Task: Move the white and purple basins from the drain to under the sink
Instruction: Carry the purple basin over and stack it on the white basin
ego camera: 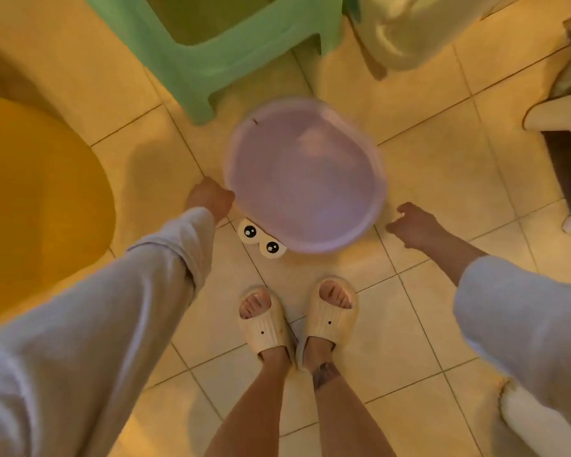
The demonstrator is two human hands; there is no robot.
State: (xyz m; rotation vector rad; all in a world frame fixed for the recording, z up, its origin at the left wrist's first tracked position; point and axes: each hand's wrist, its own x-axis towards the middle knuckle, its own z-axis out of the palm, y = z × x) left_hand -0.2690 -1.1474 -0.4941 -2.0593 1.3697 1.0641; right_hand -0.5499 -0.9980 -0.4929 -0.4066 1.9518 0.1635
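Observation:
A purple basin (305,174) hangs blurred above the tiled floor in the middle of the view. My left hand (211,197) grips its left rim. Beneath the basin's near edge a white piece with two cartoon eyes (261,242) sticks out; I cannot tell whether it belongs to the white basin. My right hand (412,224) is off to the right of the purple basin, apart from it, fingers loosely curled and holding nothing.
A green plastic stool (218,44) stands just behind the basin. A yellow rounded object (37,199) fills the left side. A white stool leg (557,117) is at the right edge. My feet in cream slippers (297,318) stand on the tiles below the basin.

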